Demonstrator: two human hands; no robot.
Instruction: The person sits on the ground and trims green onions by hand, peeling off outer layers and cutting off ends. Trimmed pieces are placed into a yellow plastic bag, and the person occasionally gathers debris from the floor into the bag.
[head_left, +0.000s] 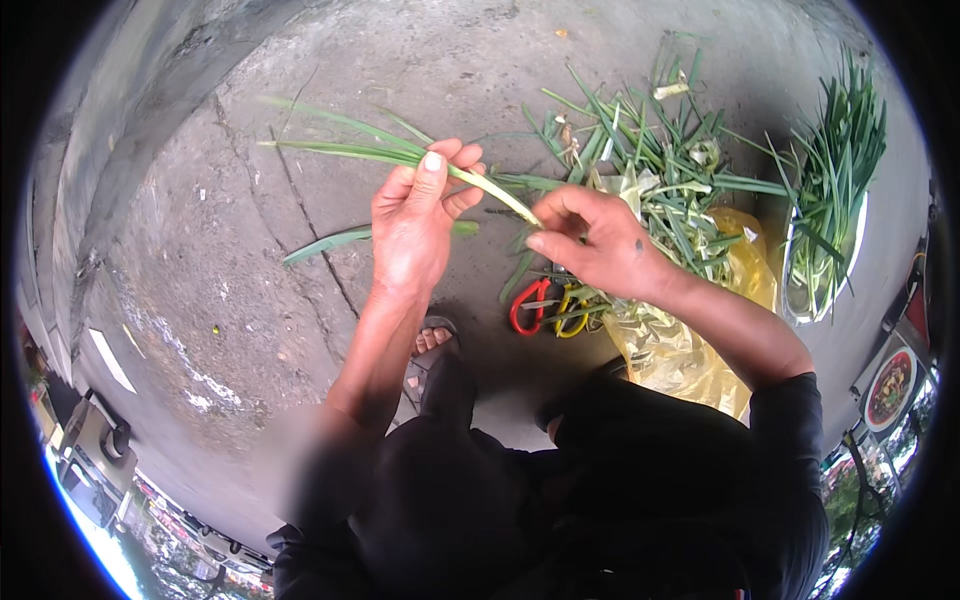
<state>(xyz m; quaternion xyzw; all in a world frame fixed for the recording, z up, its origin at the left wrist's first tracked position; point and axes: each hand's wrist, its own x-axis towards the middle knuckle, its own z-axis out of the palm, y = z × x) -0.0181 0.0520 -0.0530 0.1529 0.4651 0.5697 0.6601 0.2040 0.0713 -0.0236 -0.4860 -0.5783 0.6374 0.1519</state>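
My left hand (416, 202) pinches a spring onion stalk (499, 196) between thumb and fingers, its green leaves trailing off to the left. At the stalk's pale lower end, my right hand (589, 236) has its thumb and forefinger around the tip. Below the right hand, scissors with one red and one yellow handle loop (529, 307) lie on the ground, partly covered by leaf scraps. A loose green leaf (330, 244) lies on the concrete and passes behind my left wrist.
A heap of leaf trimmings (667, 165) lies on and around a yellow plastic bag (682, 356). At the right, a light-coloured tray (858, 244) holds a bundle of spring onions (832, 172). The concrete ground (225, 247) is cracked. A vehicle (94, 465) stands at the far left.
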